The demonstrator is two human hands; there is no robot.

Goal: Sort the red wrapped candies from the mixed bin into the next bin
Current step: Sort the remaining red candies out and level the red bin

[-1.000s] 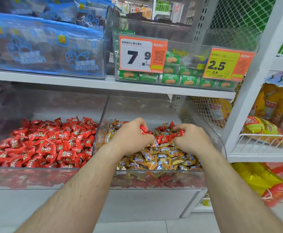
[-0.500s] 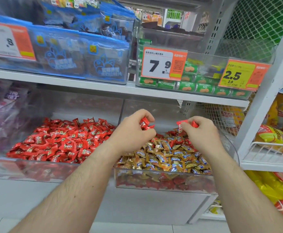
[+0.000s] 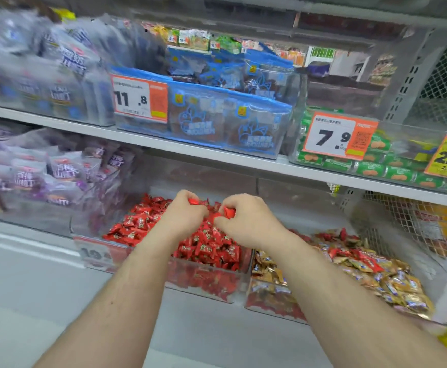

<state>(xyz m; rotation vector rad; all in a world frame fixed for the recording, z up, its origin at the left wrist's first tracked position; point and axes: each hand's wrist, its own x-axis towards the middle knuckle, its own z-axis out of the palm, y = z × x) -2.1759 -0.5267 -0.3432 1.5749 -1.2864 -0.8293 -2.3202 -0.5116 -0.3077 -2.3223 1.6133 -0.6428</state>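
Note:
Two clear bins stand side by side on the lower shelf. The left bin (image 3: pixel 203 284) is heaped with red wrapped candies (image 3: pixel 206 245). The mixed bin (image 3: pixel 439 282) to its right holds gold wrapped candies (image 3: pixel 392 285) with some red ones (image 3: pixel 349 254) among them. Both my hands hover over the red bin. My left hand (image 3: pixel 183 215) grips red candies, one poking out above its fingers. My right hand (image 3: pixel 246 219) holds a red candy in its curled fingers.
Purple snack bags (image 3: pixel 31 173) fill the bin to the left. On the shelf above stand blue packs (image 3: pixel 217 120) and green biscuit packs (image 3: pixel 370 166) behind orange price tags (image 3: pixel 339 135). A wire basket (image 3: pixel 418 224) hangs at the right.
Both hands lifted red candies out of the mixed bin and carried them left over the red bin. The camera view swung left with them.

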